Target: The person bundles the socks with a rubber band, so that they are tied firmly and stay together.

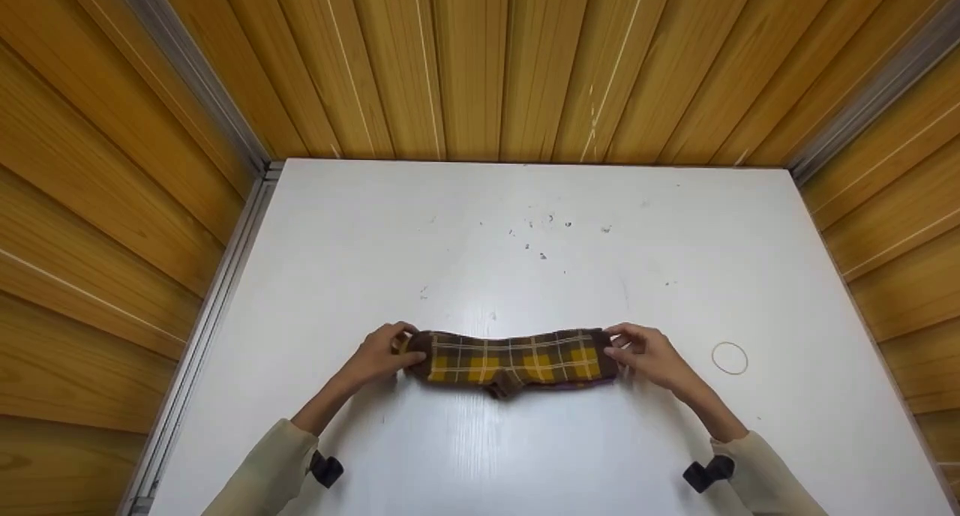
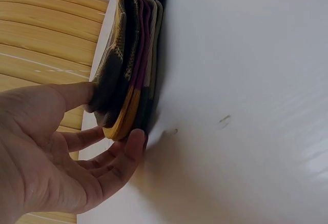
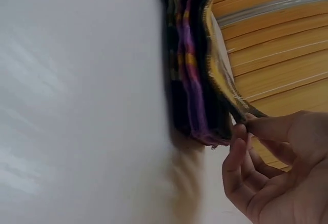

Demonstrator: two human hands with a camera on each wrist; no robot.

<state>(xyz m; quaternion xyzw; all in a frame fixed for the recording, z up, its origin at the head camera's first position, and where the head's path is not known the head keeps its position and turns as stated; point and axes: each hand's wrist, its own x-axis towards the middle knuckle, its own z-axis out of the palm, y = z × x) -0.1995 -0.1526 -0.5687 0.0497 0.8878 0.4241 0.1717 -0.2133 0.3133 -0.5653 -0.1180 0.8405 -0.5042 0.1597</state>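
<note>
A stack of socks (image 1: 517, 358) lies lengthwise from left to right, its top one a yellow and brown plaid with a brown heel bulging at the front edge. My left hand (image 1: 377, 356) grips the stack's left end, thumb on the upper face. In the left wrist view, the layered socks (image 2: 123, 88) show dark, mustard, purple and green edges between thumb and fingers. At the other end my right hand (image 1: 651, 357) pinches the top sock's edge between thumb and forefinger. The right wrist view shows the purple and dark layers (image 3: 192, 90) below that pinched edge, slightly apart from it.
A thin pale ring, like a rubber band (image 1: 729, 358), lies on the white table (image 1: 360, 223) to the right of my right hand. Wood-panelled walls (image 1: 472, 66) stand behind the table and at both sides. Small dark marks dot the tabletop.
</note>
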